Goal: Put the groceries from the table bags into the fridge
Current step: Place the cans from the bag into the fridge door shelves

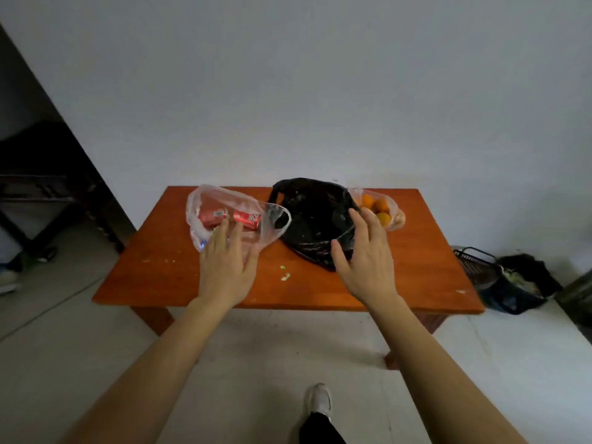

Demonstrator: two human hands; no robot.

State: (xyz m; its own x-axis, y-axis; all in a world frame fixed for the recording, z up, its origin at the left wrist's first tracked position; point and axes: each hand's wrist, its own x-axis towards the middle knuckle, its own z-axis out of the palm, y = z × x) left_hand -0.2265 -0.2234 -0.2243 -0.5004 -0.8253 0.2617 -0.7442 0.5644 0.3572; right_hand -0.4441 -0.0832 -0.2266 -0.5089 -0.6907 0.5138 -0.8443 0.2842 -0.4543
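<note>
Unpacking barely begun: three bags sit along the back edge of the surface, and no fridge is in view. Toward the back left corner lies a clear bag, its mouth gaping toward the middle, with two red cans on their sides inside. My left hand reaches over its near side, fingers straight and a little apart, holding nothing; whether the tips touch the plastic I cannot tell. Green scraps lie on the bare wood between my hands. At the back middle slumps a black bag, its contents hidden. My right hand is spread wide over its right flank, empty too. Pressed against that bag, toward the back right corner, a small clear bag of oranges sits intact. By my reckoning everything is left to do. The front half of the surface and both side edges give room to drag the bags toward me; a dark basket crowds the floor off the right edge, so the left looks the freer way out.
</note>
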